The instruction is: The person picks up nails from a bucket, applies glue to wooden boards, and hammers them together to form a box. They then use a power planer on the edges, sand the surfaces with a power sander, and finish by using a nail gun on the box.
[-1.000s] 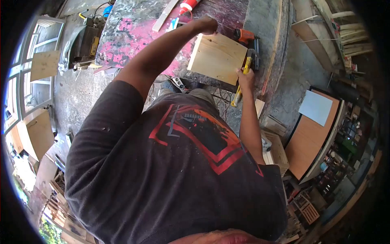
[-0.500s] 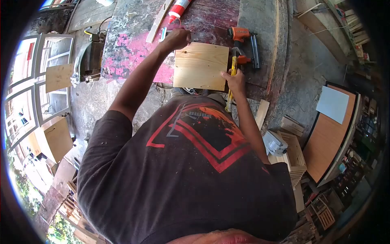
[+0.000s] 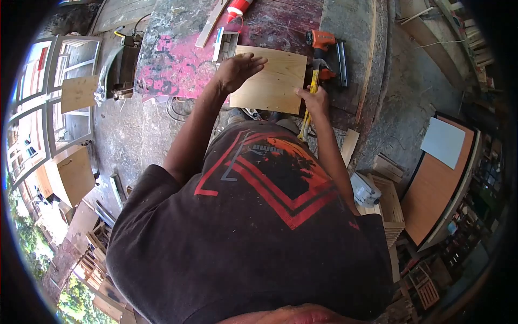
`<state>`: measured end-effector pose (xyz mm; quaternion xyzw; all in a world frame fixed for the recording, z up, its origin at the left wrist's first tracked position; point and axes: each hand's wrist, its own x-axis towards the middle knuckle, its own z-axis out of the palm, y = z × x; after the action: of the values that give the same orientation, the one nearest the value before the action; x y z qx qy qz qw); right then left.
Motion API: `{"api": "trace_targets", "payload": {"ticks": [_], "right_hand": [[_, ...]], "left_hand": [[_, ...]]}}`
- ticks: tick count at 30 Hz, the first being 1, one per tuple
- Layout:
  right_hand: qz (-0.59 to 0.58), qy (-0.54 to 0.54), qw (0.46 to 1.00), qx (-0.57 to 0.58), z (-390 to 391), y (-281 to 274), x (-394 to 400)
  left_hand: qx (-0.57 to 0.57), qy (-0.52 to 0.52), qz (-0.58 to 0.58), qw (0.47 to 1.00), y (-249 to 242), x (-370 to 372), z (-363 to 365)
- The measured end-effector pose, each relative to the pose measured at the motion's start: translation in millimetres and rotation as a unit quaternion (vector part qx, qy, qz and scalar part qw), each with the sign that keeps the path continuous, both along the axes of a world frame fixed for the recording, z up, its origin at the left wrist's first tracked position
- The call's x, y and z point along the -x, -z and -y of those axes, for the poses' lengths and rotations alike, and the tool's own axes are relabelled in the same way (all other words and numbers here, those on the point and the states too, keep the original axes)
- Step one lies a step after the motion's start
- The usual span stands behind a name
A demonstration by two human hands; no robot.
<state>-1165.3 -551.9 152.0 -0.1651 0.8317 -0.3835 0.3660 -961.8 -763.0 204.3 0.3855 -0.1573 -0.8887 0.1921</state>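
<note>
A light pine board (image 3: 275,89) lies flat at the near edge of the workbench. Over its left part is my left hand (image 3: 240,71), with nothing in it and its fingers stretched out toward the right. My right hand (image 3: 314,101) is wrapped round the yellow handle of a hammer (image 3: 313,81) at the board's right edge, its thumb lying by the wood. The hammer's dark head points away from me, beside an orange nail gun (image 3: 322,39). Just beyond my left hand sits a small open box (image 3: 227,40) with grey strips in it.
A red bottle (image 3: 238,8) and a narrow wooden strip (image 3: 212,24) lie farther back on the paint-stained workbench (image 3: 172,65). White window frames (image 3: 54,102) stand at the left. Stacked wooden frames (image 3: 391,202) and a large brown panel (image 3: 434,189) are at the right.
My left hand has moved back toward me from the small box to above the board's left side, and its fingers have straightened. My right hand keeps hold of the hammer.
</note>
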Motion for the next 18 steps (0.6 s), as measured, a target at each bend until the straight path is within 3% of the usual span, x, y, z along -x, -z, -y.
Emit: {"api": "trace_targets", "payload": {"ticks": [3,9,12,15,18], "right_hand": [[-0.008,-0.004,1.0,-0.01,2.7,-9.5,-0.2],[0.006,0.004,1.0,0.011,0.4,-1.2,0.8],[0.024,0.002,1.0,0.017,-0.8,-1.7,0.9],[0.025,0.0,1.0,0.005,-0.3,-4.5,0.8],[0.026,0.005,1.0,0.004,-0.3,-9.9,-1.6]], "left_hand": [[0.073,-0.007,-0.036,0.997,14.5,0.5,4.2],[0.117,-0.016,-0.165,0.979,42.0,3.2,22.1],[0.213,0.037,-0.112,0.97,33.6,3.4,17.7],[0.267,0.097,0.026,0.959,17.7,13.5,17.7],[0.514,0.083,0.138,0.842,9.3,32.5,15.2]]}}
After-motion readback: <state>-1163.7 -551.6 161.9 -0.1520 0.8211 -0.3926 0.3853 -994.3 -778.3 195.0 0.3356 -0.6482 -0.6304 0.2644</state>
